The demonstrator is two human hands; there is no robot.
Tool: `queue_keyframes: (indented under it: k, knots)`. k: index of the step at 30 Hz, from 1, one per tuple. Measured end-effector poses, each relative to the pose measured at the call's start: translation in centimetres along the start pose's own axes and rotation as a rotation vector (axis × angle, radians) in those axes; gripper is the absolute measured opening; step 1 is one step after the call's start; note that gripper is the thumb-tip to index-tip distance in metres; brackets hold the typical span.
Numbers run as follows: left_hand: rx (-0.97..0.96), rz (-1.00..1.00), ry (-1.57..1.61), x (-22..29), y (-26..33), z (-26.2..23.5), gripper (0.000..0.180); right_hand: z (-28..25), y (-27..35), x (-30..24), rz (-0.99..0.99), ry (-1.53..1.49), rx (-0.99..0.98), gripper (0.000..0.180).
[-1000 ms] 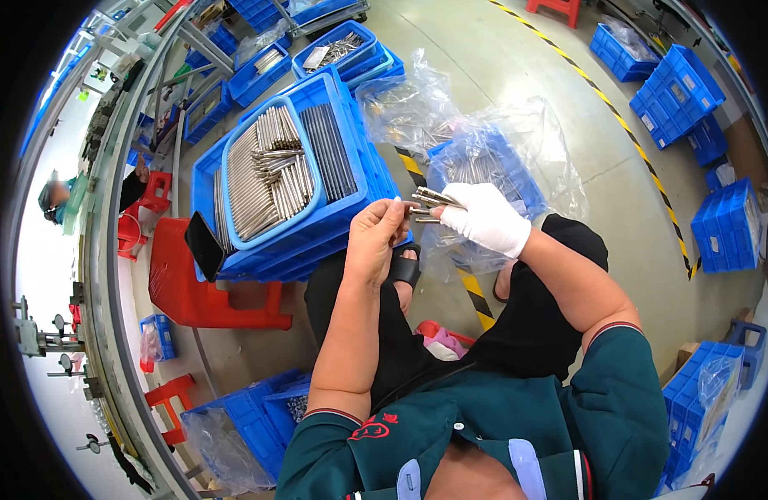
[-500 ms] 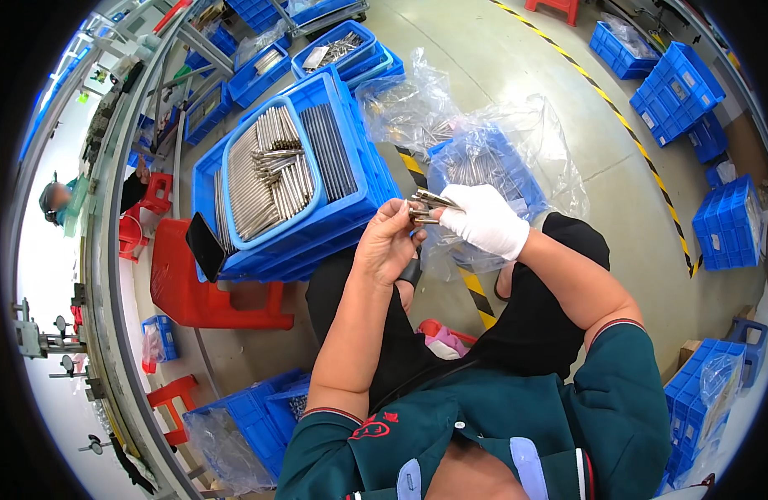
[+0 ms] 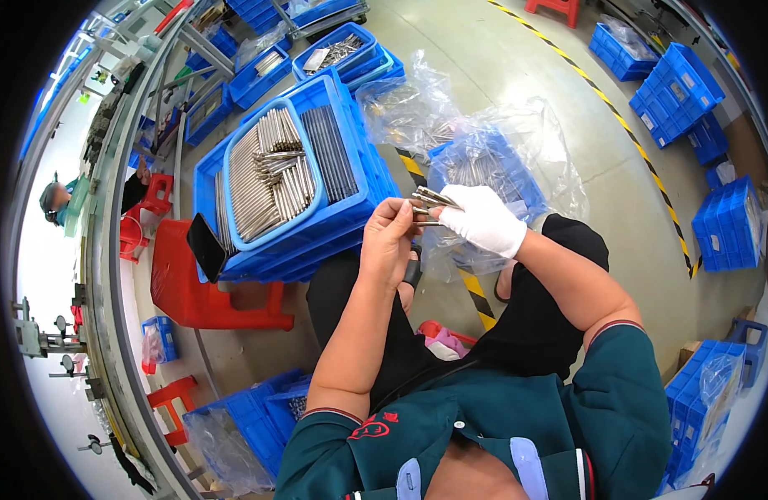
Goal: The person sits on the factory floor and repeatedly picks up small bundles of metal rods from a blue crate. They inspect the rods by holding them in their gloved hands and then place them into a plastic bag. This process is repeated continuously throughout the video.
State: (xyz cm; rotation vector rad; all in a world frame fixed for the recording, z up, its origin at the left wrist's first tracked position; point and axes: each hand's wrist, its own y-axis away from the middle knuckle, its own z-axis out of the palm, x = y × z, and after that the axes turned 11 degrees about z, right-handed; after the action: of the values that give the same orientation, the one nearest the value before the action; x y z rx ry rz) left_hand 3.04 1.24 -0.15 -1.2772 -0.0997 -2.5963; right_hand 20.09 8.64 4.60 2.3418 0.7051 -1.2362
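My right hand (image 3: 486, 223), in a white glove, is closed around a few short, shiny metal rods (image 3: 435, 198) whose ends stick out to the left. My bare left hand (image 3: 388, 243) pinches the end of a metal rod (image 3: 421, 211) between thumb and fingers, close against the right hand's bunch. The rod ends are partly hidden by the fingers. Below and beyond the right hand lies a blue crate (image 3: 527, 171) lined with clear plastic, with metal rods (image 3: 475, 171) inside. To the left, a light-blue-rimmed tray (image 3: 319, 196) holds stacked silvery rods (image 3: 263, 179).
The tray rests in stacked blue crates (image 3: 369, 187) beside dark rods (image 3: 328, 150). A black flat object (image 3: 206, 247) leans at their corner, next to a red stool (image 3: 180, 279). Clear plastic bags (image 3: 559, 158) spread over the floor. Another person (image 3: 57, 200) is at the far left.
My left hand's fingers have shifted slightly and curled in at the rod ends. The right hand and its rods have hardly moved.
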Motion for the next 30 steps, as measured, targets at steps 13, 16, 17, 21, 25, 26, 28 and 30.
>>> queue_keyframes:
  k: [13,16,17,21,25,26,28,30]
  knots:
    - [0.086,0.187,-0.402,2.7,-0.1,0.2,0.013,-1.3,-0.5,0.4,0.073,-0.122,-0.179,0.032]
    - [0.059,0.122,-0.287,2.6,-0.1,0.5,0.013,-1.6,-0.2,-0.1,0.15,-0.189,-0.268,0.034]
    - [0.041,0.096,-0.252,2.4,-0.1,0.5,0.013,-1.6,-0.2,-0.2,0.173,-0.208,-0.3,0.035]
    - [-0.004,0.038,-0.208,2.2,-0.1,0.4,0.012,-1.3,0.0,-0.2,0.174,-0.243,-0.344,0.035]
    - [-0.027,0.029,-0.252,2.3,-0.1,0.1,0.012,-1.2,-0.1,-0.1,0.174,-0.264,-0.348,0.035]
    - [-0.026,0.022,-0.26,2.4,-0.1,0.1,0.012,-1.2,-0.1,-0.1,0.185,-0.267,-0.35,0.035]
    - [-0.024,0.009,-0.261,2.5,-0.1,0.2,0.012,-1.3,-0.2,0.0,0.175,-0.254,-0.355,0.033]
    - [-0.022,-0.003,-0.245,2.6,-0.1,0.3,0.013,-1.3,-0.1,0.0,0.165,-0.248,-0.357,0.031]
